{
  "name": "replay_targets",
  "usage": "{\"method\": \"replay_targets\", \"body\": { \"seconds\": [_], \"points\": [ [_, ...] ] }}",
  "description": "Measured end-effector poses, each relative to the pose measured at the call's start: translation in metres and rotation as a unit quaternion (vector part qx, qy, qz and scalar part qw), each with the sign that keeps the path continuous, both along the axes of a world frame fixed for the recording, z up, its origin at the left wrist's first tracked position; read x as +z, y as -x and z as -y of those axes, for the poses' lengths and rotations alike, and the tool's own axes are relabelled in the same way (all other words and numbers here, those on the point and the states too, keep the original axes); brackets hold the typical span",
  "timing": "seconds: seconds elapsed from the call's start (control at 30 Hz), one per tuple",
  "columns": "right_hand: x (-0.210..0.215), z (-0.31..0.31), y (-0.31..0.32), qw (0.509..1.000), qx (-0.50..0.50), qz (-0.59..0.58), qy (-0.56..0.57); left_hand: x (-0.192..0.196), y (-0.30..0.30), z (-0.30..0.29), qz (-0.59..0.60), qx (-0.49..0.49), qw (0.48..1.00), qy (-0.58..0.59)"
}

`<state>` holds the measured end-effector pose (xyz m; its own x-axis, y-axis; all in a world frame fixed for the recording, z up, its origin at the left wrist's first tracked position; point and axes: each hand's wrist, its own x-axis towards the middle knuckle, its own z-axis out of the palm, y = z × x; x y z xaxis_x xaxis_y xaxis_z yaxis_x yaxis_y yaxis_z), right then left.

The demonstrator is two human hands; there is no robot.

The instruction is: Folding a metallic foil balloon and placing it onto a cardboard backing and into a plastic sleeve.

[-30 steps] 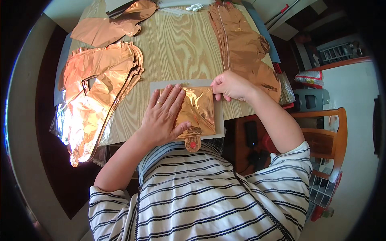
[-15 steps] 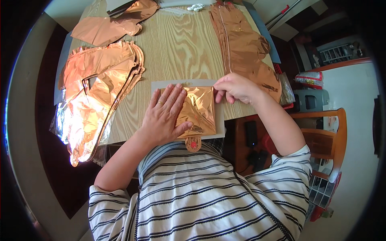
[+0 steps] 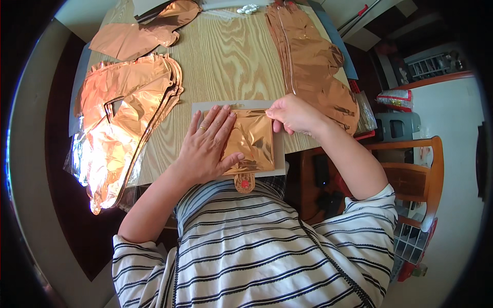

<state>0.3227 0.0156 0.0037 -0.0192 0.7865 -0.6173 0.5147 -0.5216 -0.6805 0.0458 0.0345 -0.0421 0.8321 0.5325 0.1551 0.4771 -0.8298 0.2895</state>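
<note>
A folded copper-coloured foil balloon lies as a square on a pale grey card at the table's near edge. Its rounded tail, with a red spot, hangs past the card toward me. My left hand rests flat on the left part of the foil, fingers stretched out, a ring on one finger. At the square's far right corner, my right hand pinches the foil between thumb and forefinger, the other fingers curled.
A pile of shiny copper foil balloons covers the table's left side, with more flat foil behind it. Another stack lies at the right. White small pieces sit at the far edge. A wooden chair stands at right.
My right hand has shifted slightly left and its fingertips now close on the foil's corner. The left hand stays pressed on the foil.
</note>
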Motion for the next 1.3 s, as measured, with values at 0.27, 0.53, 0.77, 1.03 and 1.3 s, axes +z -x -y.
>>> {"method": "replay_targets", "body": {
  "seconds": [0.27,0.53,0.77,1.03,1.3],
  "points": [
    [-0.009,0.0,0.012,0.924,0.17,0.304,-0.158,-0.004,-0.002,-0.002,0.0,-0.003,1.0,-0.008],
    [0.012,0.03,0.043,0.832,0.152,0.44,-0.302,-0.006,-0.002,0.001,-0.004,0.01,1.0,-0.01],
    [-0.042,0.066,0.08,0.873,0.15,0.3,-0.353,-0.009,-0.003,-0.001,0.013,-0.003,1.0,-0.009],
    [-0.05,0.067,0.078,0.857,0.163,0.352,-0.339,-0.003,0.001,-0.003,0.038,-0.006,0.999,0.033],
    [-0.048,0.067,0.08,0.861,0.16,0.356,-0.327,0.02,0.044,-0.028,0.163,-0.081,0.968,0.172]
  ]
}}
